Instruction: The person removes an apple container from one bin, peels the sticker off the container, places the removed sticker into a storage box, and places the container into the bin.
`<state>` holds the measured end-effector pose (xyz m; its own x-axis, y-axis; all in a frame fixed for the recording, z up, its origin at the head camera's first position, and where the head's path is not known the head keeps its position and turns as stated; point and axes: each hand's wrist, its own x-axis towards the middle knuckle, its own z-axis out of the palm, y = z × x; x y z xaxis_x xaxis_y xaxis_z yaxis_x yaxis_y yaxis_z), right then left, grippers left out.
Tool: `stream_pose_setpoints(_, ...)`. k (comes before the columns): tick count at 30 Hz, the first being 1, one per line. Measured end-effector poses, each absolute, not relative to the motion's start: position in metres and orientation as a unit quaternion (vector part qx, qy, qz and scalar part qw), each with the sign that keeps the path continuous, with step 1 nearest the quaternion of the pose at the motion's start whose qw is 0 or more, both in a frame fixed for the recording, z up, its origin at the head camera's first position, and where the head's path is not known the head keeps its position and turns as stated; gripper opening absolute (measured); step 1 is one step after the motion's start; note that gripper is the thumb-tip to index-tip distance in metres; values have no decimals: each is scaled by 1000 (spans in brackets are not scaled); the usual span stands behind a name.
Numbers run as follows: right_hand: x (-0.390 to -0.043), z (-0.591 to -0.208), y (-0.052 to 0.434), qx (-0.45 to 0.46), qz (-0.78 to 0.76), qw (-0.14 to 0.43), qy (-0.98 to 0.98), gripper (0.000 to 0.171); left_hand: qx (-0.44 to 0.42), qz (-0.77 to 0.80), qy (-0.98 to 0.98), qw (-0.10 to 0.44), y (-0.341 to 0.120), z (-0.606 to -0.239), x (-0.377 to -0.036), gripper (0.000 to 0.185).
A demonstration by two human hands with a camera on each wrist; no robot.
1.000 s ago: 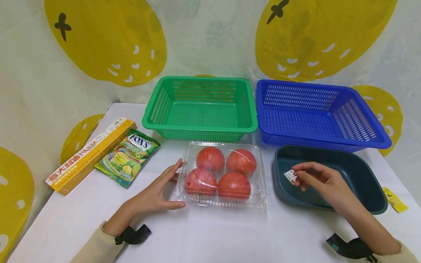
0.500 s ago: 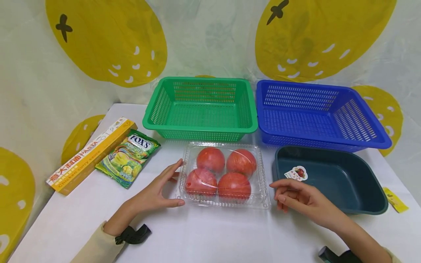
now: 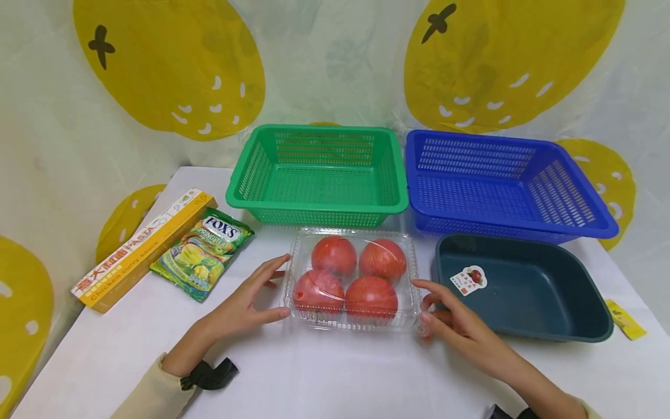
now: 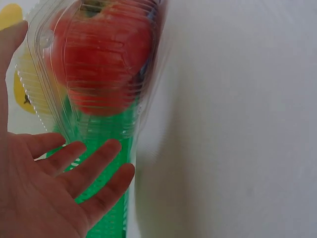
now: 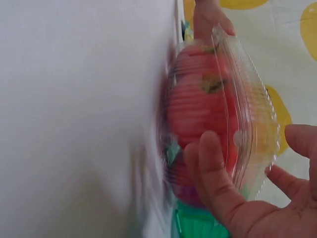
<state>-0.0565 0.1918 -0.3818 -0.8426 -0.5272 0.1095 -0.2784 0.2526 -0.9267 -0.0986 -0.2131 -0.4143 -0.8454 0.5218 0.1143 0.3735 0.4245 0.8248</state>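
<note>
A clear plastic clamshell box [image 3: 410,302] stands mid-table with several tomatoes [image 3: 372,297] visible through its lid. My left hand [image 3: 238,308] is at its left side, thumb and fingers spread toward the rim. In the left wrist view those fingers [image 4: 94,171] look extended beside the box. On the opposite side, my right hand [image 3: 460,326] reaches the right edge with fingers loosely bent. The right wrist view has its fingers [image 5: 218,183] spread along the box wall, not wrapped round it. A fruit-printed sticker [image 3: 469,280] lies inside the dark green basin [image 3: 549,291].
A green basket [image 3: 316,205] and a blue basket [image 3: 502,224] stand behind. At left lie a pasta box [image 3: 143,250] and a Fox's candy bag [image 3: 204,253]. A small yellow sachet [image 3: 626,319] lies right of the basin.
My right hand has let go of the sticker, which now lies in the basin. It has moved left and toward me to the clamshell box's right edge. The left hand stays nearly still.
</note>
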Motion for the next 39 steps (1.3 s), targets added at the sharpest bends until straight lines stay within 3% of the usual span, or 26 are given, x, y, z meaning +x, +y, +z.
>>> stream_pose_setpoints(5, -57, -380, 179, -203, -549, 175, 792, 53, 272, 480, 832, 54, -216, -412, -103, 68)
stream_pose_setpoints(8, -59, -379, 172, -177, -543, 182, 801, 48, 254, 492, 832, 25, -213, -410, -108, 61)
stream_pose_setpoints(17, -73, -387, 157, -165, -561, 97, 805, 42, 146, 550, 817, -91, -209, -404, -138, 53)
stream_pose_setpoints(22, -80, -386, 154, -127, -589, 122, 788, 53, 88, 546, 829, -81, -216, -397, -158, 58)
stream_pose_setpoints(29, -82, -377, 158, -75, -645, 223, 727, 61, 30, 511, 857, -60, -220, -386, -175, 64)
stream_pose_setpoints(33, -82, -377, 160, -61, -677, 251, 689, 63, 14, 500, 862, -85, -218, -386, -179, 62)
stream_pose_setpoints(39, -81, -379, 159, -72, -697, 244, 670, 60, 20, 498, 855, -144, -223, -392, -186, 53)
